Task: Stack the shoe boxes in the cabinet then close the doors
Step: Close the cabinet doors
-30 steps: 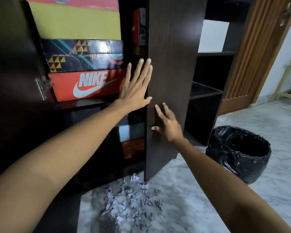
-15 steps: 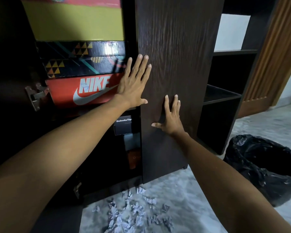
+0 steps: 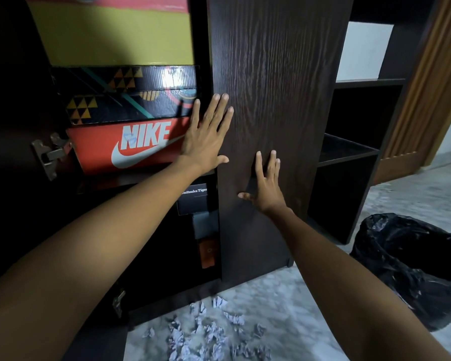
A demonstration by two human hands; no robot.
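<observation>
While both hands lie flat on the dark wooden cabinet door [image 3: 271, 100], nothing is gripped by either. Left hand [image 3: 206, 136] has fingers straight and slightly spread, palm down at the door's left edge, fingertips on the wood, heel of the hand overlapping the gap beside it. Right hand [image 3: 264, 186] sits lower and to the right of the left hand, fingers straight, thumb stuck out to the left, pressed flat on the door face. Hands are near each other but apart.

Just left of the left hand, shoe boxes are stacked on a shelf inside the cabinet: an orange Nike box [image 3: 130, 147] at the bottom, touching or just behind the hand's edge, cannot tell which; a dark patterned box [image 3: 130, 95] with triangles on top of it; a yellow-green box [image 3: 110, 35] above that. Below the left forearm, in the narrow gap by the door edge, a black box with an Onitsuka Tiger label [image 3: 193, 199], a grey box [image 3: 205, 225] under it and an orange one [image 3: 208, 252] lower still, all partly hidden by the door.

Far left of the left arm, a metal hinge [image 3: 50, 155] on the dark left door, which stands open. Right of the right hand, open dark shelves [image 3: 349, 152], then a brown wooden room door [image 3: 432, 87]. Below the right forearm, a bin lined with a black bag [image 3: 406, 269] on the marble floor [image 3: 284, 308]. Between the two arms, crumpled paper scraps [image 3: 208, 332] lie on the floor by the cabinet base.
</observation>
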